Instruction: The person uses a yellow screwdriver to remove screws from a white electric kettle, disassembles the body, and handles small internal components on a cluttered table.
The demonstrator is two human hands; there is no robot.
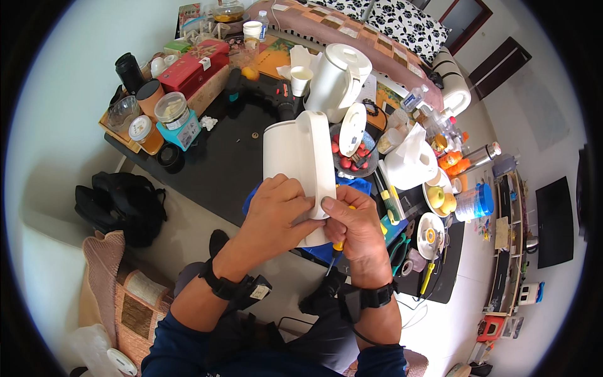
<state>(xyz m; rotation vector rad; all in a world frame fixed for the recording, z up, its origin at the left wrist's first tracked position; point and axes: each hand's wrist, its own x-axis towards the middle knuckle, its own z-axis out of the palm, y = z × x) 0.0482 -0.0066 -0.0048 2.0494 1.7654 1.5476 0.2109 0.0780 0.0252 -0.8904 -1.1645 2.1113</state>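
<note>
A white plastic kettle body (285,148) lies on its side in front of me, its long handle (321,160) facing up. My left hand (278,217) rests over the near end of the body, with thumb and fingers at the handle's end. From the other side, my right hand (360,221) has its thumb against that handle end. A yellow-handled screwdriver (338,246) is held in the curled right fingers, its shaft pointing down towards me. Blue cloth (355,184) shows under the kettle body. What lies between the fingertips is hidden.
Behind stands a white electric kettle (337,77). A white lid (352,129) leans over a bowl of red fruit (347,162). A black power drill (268,92) lies at the back. To the right are a tissue roll (412,165), pliers (400,252) and a yellow-handled soldering iron (427,278).
</note>
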